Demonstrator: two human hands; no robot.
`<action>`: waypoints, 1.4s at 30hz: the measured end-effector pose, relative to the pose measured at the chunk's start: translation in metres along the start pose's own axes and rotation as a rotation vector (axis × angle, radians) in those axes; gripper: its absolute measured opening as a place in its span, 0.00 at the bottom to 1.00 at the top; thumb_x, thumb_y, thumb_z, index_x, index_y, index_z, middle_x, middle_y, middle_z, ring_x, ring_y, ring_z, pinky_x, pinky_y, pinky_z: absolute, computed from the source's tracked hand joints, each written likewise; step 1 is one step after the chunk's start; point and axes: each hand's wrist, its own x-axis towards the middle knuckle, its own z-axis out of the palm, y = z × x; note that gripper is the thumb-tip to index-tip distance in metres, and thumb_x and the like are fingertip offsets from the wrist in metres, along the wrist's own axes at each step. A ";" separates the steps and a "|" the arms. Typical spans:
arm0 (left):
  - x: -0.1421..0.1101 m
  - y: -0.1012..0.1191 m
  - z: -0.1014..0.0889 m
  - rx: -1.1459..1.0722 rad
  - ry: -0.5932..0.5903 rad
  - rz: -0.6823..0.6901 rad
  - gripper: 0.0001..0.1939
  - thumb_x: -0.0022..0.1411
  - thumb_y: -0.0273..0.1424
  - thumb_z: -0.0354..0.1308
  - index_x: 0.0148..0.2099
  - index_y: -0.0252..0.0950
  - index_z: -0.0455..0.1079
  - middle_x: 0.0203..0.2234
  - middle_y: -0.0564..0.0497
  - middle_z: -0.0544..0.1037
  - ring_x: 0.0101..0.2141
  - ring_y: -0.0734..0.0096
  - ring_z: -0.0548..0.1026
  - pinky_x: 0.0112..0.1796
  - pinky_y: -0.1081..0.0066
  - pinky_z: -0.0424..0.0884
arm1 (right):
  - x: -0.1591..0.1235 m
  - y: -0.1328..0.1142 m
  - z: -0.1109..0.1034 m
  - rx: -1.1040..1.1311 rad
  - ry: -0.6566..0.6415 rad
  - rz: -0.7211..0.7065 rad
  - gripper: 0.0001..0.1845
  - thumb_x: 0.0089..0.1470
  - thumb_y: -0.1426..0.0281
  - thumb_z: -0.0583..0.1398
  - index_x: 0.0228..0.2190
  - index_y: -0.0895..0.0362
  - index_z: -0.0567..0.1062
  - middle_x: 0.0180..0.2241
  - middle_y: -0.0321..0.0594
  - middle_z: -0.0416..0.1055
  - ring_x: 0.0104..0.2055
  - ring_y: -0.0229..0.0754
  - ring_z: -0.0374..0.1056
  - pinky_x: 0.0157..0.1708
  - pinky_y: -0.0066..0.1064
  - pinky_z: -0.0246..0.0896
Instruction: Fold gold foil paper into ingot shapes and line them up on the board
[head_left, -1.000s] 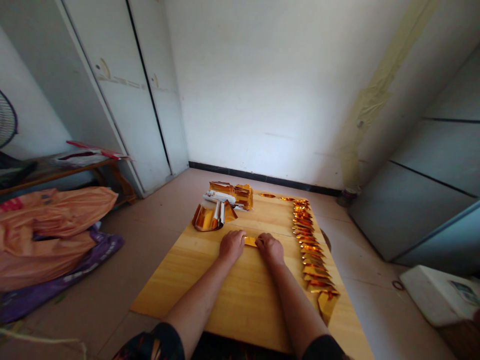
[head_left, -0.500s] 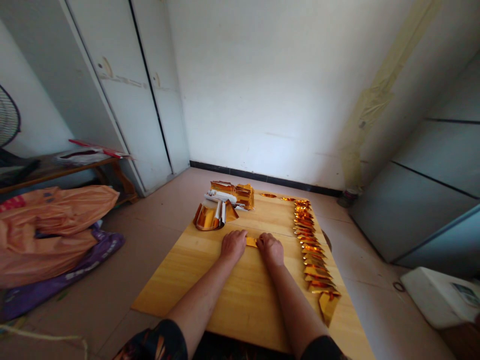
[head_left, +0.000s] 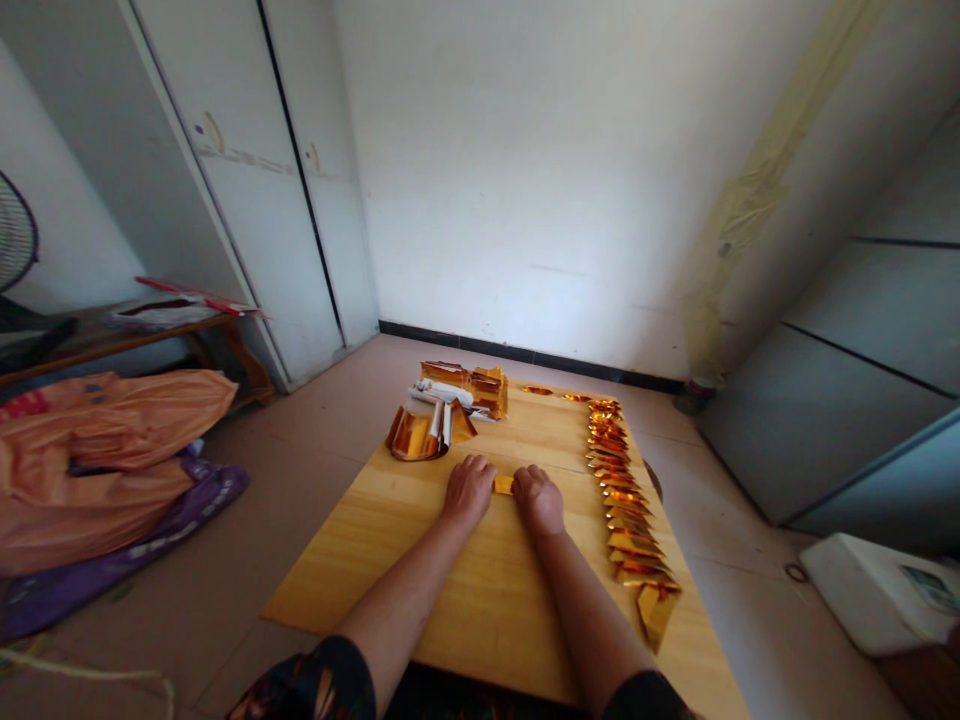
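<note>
Between my two hands lies a small piece of gold foil paper [head_left: 503, 485], low on the wooden board. My left hand [head_left: 470, 488] is closed on its left end, and my right hand [head_left: 538, 498] is closed on its right end. The fingertips and the ends of the paper are hidden under the hands. Along the board's right side runs a row of folded gold foil pieces [head_left: 628, 500]. Loose gold and white foil sheets [head_left: 420, 430] lie at the far left, in front of a stack of gold foil paper [head_left: 487, 390].
The wooden tabletop [head_left: 352, 560] stands before a white wall. To the left are orange and purple bags [head_left: 120, 430], a low wooden bench [head_left: 232, 345] and a fan [head_left: 15, 235]. A white box [head_left: 870, 590] sits on the floor at right.
My hands have shifted very slightly on the gold foil paper, and a bit less of it shows between them. The folded row and the stacks look the same.
</note>
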 end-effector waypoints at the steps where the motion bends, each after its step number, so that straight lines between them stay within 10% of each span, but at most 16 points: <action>1: 0.001 0.000 0.000 -0.012 -0.010 0.017 0.11 0.63 0.26 0.47 0.35 0.38 0.71 0.34 0.46 0.73 0.41 0.63 0.68 0.40 0.66 0.63 | 0.000 -0.001 0.000 -0.011 -0.025 0.004 0.11 0.60 0.71 0.51 0.33 0.55 0.73 0.35 0.40 0.69 0.36 0.37 0.65 0.32 0.25 0.51; 11: -0.010 -0.018 -0.001 -0.192 0.017 0.083 0.08 0.60 0.26 0.53 0.38 0.41 0.74 0.37 0.49 0.74 0.43 0.63 0.68 0.41 0.64 0.59 | -0.001 -0.006 -0.014 0.063 -0.099 0.157 0.10 0.56 0.72 0.54 0.34 0.52 0.75 0.37 0.40 0.72 0.41 0.41 0.66 0.35 0.28 0.52; 21: -0.010 -0.019 0.004 -0.221 0.016 0.056 0.07 0.61 0.30 0.55 0.40 0.41 0.74 0.38 0.49 0.74 0.43 0.64 0.67 0.42 0.64 0.59 | -0.002 -0.035 -0.018 0.005 -0.068 0.334 0.23 0.48 0.50 0.59 0.38 0.56 0.71 0.41 0.50 0.69 0.46 0.51 0.63 0.40 0.38 0.54; 42: -0.007 -0.024 0.001 -0.346 -0.032 -0.027 0.17 0.58 0.20 0.51 0.39 0.44 0.77 0.37 0.51 0.76 0.43 0.65 0.69 0.42 0.64 0.60 | 0.002 0.010 -0.010 0.231 -0.141 0.313 0.14 0.49 0.78 0.53 0.33 0.55 0.76 0.37 0.41 0.75 0.39 0.40 0.70 0.33 0.27 0.54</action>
